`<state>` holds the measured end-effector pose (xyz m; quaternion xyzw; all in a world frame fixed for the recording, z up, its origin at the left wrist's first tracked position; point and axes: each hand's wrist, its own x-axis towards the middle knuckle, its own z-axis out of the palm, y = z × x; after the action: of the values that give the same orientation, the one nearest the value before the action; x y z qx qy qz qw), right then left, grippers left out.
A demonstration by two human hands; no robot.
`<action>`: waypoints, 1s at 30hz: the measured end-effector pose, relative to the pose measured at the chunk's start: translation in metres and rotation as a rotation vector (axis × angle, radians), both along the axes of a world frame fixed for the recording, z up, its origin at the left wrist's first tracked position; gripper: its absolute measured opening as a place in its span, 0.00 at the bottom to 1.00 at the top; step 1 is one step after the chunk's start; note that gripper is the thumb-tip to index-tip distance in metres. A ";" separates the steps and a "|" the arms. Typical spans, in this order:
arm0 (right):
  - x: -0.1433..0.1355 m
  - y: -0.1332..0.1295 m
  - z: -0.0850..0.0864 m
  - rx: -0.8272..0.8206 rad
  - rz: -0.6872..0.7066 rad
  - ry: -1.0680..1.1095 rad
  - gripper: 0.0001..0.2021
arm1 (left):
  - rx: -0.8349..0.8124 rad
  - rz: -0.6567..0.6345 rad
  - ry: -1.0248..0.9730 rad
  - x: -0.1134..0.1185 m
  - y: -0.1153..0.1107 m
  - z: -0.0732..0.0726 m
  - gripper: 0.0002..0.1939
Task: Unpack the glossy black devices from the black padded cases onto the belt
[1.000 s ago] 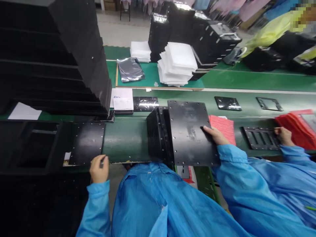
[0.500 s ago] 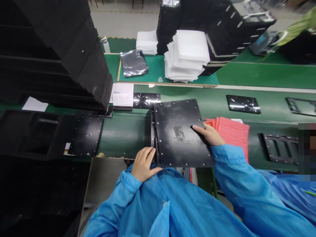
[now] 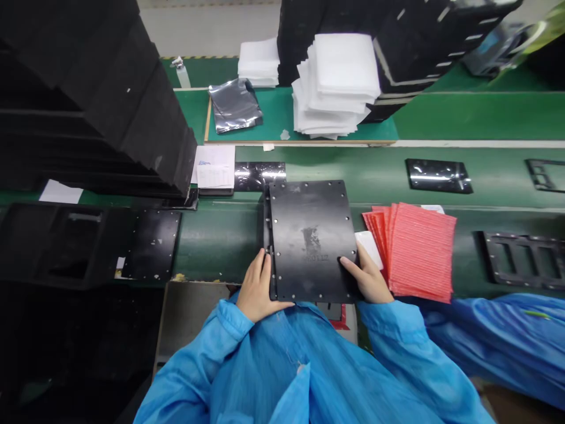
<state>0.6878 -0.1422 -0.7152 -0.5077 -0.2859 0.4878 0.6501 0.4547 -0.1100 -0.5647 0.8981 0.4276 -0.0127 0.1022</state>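
Observation:
A flat black panel with small holes along its edges lies on top of a stack of black panels, whose left side shows ribbed layers. My left hand grips the stack's near left corner, its fingers along the left side and its thumb along the front edge. At the right edge, my right hand holds the top panel with the thumb on its upper face; its other fingers are partly hidden. Beside that hand lie red bubble-wrap pouches and a white piece.
Tall black foam stacks rise at left. White foam sheets and a silvery bag lie on a raised green board. Black frames and a glossy black panel lie at right. Another person's blue sleeve is close by.
The top panel has come left and now sits squarer on the stack. My right hand has moved down and left with it, uncovering more of the red pouches. My left hand stays at the corner.

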 end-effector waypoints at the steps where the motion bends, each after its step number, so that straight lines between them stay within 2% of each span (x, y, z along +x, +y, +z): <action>1: -0.002 -0.001 0.000 0.004 0.001 0.008 0.37 | -0.009 0.017 -0.024 0.000 -0.002 0.001 0.62; 5: -0.004 -0.006 -0.001 0.029 0.001 0.040 0.40 | -0.057 0.120 -0.142 0.010 -0.002 0.008 0.61; 10: -0.006 -0.008 -0.002 0.083 0.018 0.115 0.43 | 0.046 0.308 -0.218 0.047 0.012 0.012 0.44; 14: -0.007 -0.020 -0.001 0.133 0.057 0.137 0.40 | 0.061 0.326 -0.326 0.062 0.012 0.016 0.35; 16: -0.008 -0.026 -0.002 0.175 0.097 0.135 0.38 | 0.031 0.321 -0.357 0.060 0.010 0.018 0.36; 20: -0.009 -0.019 -0.004 0.198 0.151 0.194 0.39 | -0.054 0.422 -0.349 0.056 0.013 0.018 0.42; 26: -0.008 0.013 0.004 0.204 0.124 0.284 0.38 | -0.133 0.462 -0.444 0.078 0.034 0.022 0.46; 30: -0.009 0.021 0.007 0.192 0.088 0.262 0.37 | -0.141 0.444 -0.486 0.083 0.034 0.017 0.45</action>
<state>0.6790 -0.1208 -0.7082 -0.3621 -0.2659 0.5484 0.7053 0.5381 -0.0755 -0.5480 0.7505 0.5740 0.1947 0.2633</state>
